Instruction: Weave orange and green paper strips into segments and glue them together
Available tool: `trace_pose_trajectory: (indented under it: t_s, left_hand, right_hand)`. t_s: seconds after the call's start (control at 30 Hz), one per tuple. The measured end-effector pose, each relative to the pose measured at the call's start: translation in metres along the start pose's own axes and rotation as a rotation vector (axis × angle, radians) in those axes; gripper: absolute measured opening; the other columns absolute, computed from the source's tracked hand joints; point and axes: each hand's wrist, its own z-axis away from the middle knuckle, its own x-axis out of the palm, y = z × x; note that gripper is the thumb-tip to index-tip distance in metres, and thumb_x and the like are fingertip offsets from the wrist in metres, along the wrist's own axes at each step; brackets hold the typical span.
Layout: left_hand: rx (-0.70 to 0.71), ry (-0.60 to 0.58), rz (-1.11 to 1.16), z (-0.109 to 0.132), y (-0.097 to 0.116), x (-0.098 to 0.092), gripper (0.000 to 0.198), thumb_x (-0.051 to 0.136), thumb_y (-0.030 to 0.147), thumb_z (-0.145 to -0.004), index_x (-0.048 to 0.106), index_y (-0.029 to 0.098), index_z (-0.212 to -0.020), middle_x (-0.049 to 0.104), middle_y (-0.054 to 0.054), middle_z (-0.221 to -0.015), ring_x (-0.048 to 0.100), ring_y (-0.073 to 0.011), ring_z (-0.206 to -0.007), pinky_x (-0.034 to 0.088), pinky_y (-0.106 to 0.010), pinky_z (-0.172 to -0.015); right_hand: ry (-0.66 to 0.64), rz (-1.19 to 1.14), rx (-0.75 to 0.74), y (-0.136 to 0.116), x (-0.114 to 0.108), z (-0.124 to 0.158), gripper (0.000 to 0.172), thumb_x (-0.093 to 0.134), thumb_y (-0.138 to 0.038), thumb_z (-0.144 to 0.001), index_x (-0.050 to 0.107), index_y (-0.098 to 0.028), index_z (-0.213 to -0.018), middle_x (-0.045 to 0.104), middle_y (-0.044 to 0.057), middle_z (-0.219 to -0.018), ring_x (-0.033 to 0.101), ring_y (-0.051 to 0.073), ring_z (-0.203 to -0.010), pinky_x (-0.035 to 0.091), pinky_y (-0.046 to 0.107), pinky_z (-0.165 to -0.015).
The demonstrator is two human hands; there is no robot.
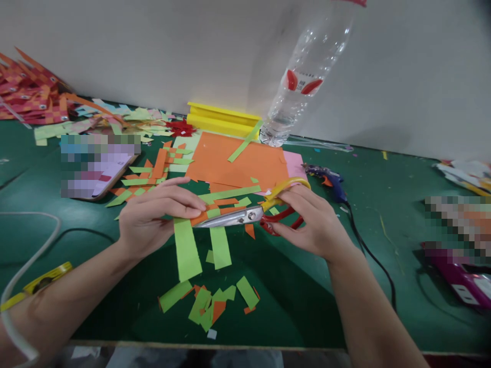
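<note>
My left hand [153, 214] pinches a woven piece of green and orange paper strips [215, 225] above the green table. My right hand [310, 220] grips scissors [249, 214] with yellow and red handles. The shut metal blades point left and lie across the strips near my left fingertips. Two green strip ends hang down below the blades.
Orange paper sheets [238, 161] and loose strips lie behind my hands. An empty plastic bottle [307, 71] leans on the wall, beside a yellow paper stack [220, 118]. Paper scraps [210, 301] litter the table's near edge. A glue gun [328, 179] with a black cord lies right.
</note>
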Motion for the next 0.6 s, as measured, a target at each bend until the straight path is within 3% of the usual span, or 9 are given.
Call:
trace_pose_trajectory:
  t_s: [0.6]
  left_hand:
    - [-0.017, -0.022, -0.026, -0.0024, 0.0025, -0.0004, 0.007, 0.071, 0.021, -0.084, 0.069, 0.027, -0.086, 0.074, 0.003, -0.085, 0.071, -0.0142, -0.074, 0.052, -0.049, -0.097]
  right_hand:
    - [-0.023, -0.015, 0.029, -0.0019, -0.0002, -0.0028, 0.029, 0.066, -0.028, -0.083, 0.052, -0.016, -0.105, 0.066, 0.011, -0.096, 0.063, 0.023, -0.091, 0.053, 0.036, -0.077]
